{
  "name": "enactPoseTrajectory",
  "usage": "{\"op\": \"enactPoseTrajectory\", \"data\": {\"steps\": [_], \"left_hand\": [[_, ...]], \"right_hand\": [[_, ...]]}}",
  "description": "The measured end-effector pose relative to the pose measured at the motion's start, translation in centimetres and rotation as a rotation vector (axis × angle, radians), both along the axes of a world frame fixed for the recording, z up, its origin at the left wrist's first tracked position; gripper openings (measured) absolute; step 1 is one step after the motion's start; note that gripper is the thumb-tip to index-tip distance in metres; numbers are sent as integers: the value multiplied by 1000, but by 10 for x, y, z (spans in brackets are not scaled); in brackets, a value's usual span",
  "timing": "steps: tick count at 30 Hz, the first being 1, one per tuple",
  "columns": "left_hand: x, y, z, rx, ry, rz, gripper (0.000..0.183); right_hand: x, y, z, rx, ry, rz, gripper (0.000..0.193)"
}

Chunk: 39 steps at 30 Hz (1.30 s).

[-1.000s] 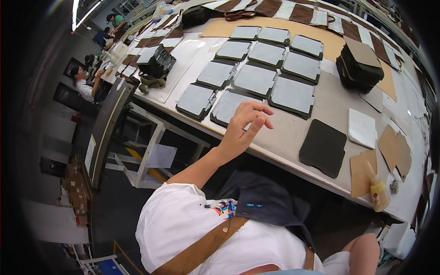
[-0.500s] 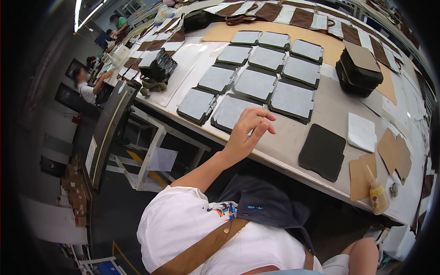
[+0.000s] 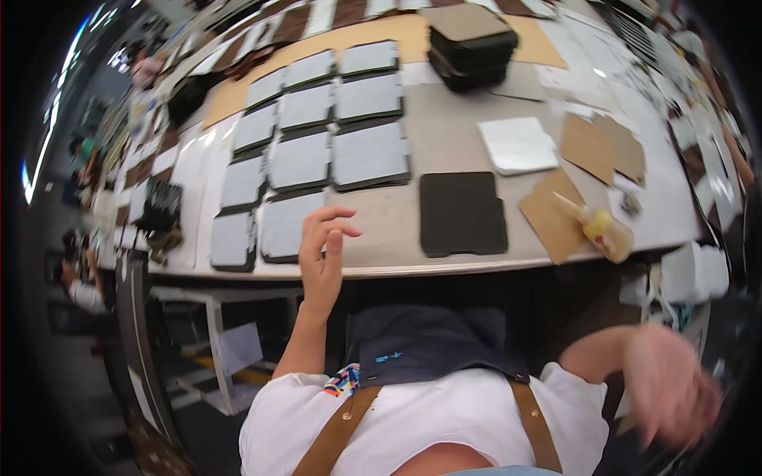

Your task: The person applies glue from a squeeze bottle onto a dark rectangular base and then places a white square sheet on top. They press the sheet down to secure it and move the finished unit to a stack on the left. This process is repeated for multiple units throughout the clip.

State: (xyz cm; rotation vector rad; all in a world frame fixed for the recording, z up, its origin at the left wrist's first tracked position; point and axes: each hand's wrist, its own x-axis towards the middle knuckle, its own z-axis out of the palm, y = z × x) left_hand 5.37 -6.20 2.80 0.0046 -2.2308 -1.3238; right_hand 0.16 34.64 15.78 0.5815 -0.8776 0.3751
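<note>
My left hand point(image 3: 322, 252) hovers at the table's front edge with loosely bent fingers apart and nothing in them. It partly covers a grey-faced black panel point(image 3: 287, 226), the nearest of several laid out in rows. My right hand point(image 3: 671, 389) hangs low at the right, off the table, its fingers smeared by motion. Between the hands, near the front edge, a plain black panel point(image 3: 463, 214) lies flat. To its right are a brown card point(image 3: 548, 214) and a yellowish glue bottle point(image 3: 607, 234) lying on its side with its nozzle pointing up-left.
A tall stack of black pieces topped with brown board point(image 3: 468, 24) stands at the back. White sheets point(image 3: 517, 145) and more brown cards point(image 3: 589, 148) lie at the right. Dark folded pieces point(image 3: 156, 205) sit at the left. A white frame stand point(image 3: 218, 341) is below the table's left end.
The view has swung rightward, so the table now lies squarer in front. My right hand has come into view at the right. The left hand stays raised and empty near the panels.
</note>
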Motion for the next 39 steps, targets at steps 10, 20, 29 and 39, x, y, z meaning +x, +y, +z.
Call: {"op": "enactPoseTrajectory", "data": {"steps": [10,20,29,39], "left_hand": [[-40,48,-21,-329,-51,-187,18],[-45,61,-42,-596,-171,-340,48],[-42,60,-45,-563,-129,-271,40],[-42,61,-46,-536,-153,-180,40]], "right_hand": [[-37,101,-185,-538,-1924,199,65],[-35,99,-193,-860,-1474,807,48],[-30,0,-124,-548,-1454,723,78],[-35,-56,-130,-394,-1555,839,76]]}}
